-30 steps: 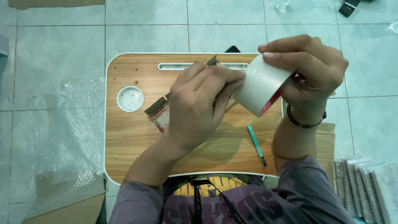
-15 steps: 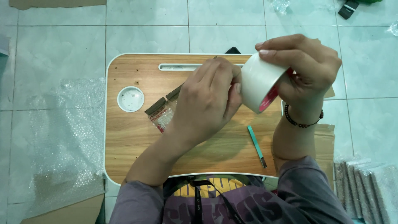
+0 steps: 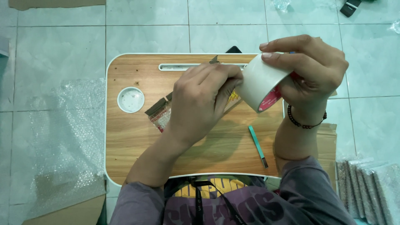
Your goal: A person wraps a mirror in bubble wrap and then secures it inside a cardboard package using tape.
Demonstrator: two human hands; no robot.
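Item: roll of white tape [image 3: 260, 83] with a red inner core, held in the air above the far right part of the bench [image 3: 137, 146], a small wooden lap table with a white rim. It is tilted, its open core turned toward the near right.

Right hand [image 3: 310, 71]: clenched around the roll, fingers over the top, thumb side hidden behind it. A dark bead bracelet [image 3: 306, 124] sits on the wrist.

Left hand [image 3: 202, 102]: fingers bunched and pressed against the left face of the roll, seemingly pinching at the tape's end; whether they actually grip a loose end cannot be told, as the fingertips are hidden.

Under the left hand: a small brown and clear packet [image 3: 160, 112] lying flat near the bench's middle, partly covered by the palm.

Also on the bench: a round white cup recess [image 3: 130, 100] toward the far left corner, a long slot [image 3: 187, 66] along the far edge, and a teal-handled cutter [image 3: 258, 146] lying toward the near right corner, apart from both hands.

Around the bench, on the tiled floor [image 3: 62, 46]: bubble wrap [image 3: 54, 150] to the left, cardboard [image 3: 327, 141] under the right edge, wrapped bundles [image 3: 371, 187] at the near right.

Risks, as judged: the tape end may tear narrow or fold back onto itself if picked at an angle; a freed strip could stick to the fingers or to the packet below; the cutter could be knocked by the right forearm.
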